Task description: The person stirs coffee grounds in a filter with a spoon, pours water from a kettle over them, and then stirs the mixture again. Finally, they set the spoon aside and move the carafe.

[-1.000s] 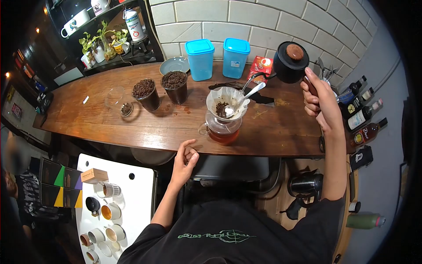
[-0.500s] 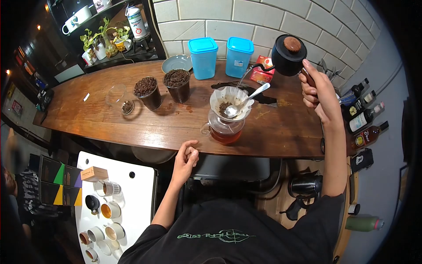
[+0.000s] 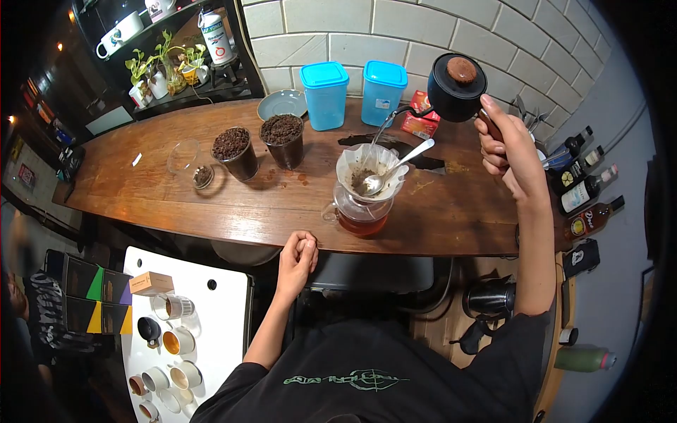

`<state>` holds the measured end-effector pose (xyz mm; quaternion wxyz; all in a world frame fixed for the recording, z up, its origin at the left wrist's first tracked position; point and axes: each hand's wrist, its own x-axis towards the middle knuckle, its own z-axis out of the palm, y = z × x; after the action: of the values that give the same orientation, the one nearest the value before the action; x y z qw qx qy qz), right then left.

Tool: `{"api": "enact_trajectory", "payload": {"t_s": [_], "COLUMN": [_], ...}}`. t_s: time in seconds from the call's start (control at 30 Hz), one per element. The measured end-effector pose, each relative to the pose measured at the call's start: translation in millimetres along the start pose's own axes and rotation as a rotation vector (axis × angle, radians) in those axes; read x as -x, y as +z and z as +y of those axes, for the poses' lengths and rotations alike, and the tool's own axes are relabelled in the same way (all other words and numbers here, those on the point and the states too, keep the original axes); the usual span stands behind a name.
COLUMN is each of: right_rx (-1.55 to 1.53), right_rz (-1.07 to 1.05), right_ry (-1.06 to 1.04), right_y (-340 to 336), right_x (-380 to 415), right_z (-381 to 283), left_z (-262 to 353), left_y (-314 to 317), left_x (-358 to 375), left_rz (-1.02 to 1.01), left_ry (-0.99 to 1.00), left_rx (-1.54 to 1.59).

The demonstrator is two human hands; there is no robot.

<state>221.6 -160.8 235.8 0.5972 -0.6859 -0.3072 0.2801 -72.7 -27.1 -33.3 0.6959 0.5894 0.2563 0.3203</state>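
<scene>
My right hand [image 3: 509, 146] grips the handle of a black gooseneck kettle [image 3: 451, 88], held up and tilted. A thin stream of water falls from its spout into a paper filter [image 3: 347, 169]. Dark wet coffee grounds and a metal spoon [image 3: 398, 166] are in the filter. The filter sits on a glass server [image 3: 360, 220] with reddish-brown liquid, close to the counter's front edge. My left hand [image 3: 299, 255] is at that edge, its fingers curled in, with nothing seen in them.
On the wooden counter [image 3: 275, 211] stand two cups of dark grounds [image 3: 238, 162], blue-lidded containers [image 3: 324, 99], a saucer [image 3: 282, 104] and a red box [image 3: 423, 120]. Bottles [image 3: 578, 190] line the right wall. A white table [image 3: 218, 324] with several cups is at lower left; a person [image 3: 53, 310] is beyond.
The kettle has shifted slightly left with my right hand, and its stream now lands farther left in the filter. My left hand has dropped a little and its fingers have curled in.
</scene>
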Motion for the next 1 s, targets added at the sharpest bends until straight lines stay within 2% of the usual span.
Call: {"api": "enact_trajectory", "payload": {"t_s": [0.33,1.0], "right_rx": [0.014,-0.022], "right_rz": [0.015,-0.078], "right_ry": [0.014,0.042], "right_y": [-6.4,5.7], "right_x": [1.4,-13.8], "right_z": [1.2,9.1], "left_z": [-3.2,-2.0], "left_y": [5.6,4.4], "left_x": [-1.5,-1.8], "left_rz": [0.058,0.054], "left_ry": [0.015,0.021], "left_rx": [0.081,0.041]}}
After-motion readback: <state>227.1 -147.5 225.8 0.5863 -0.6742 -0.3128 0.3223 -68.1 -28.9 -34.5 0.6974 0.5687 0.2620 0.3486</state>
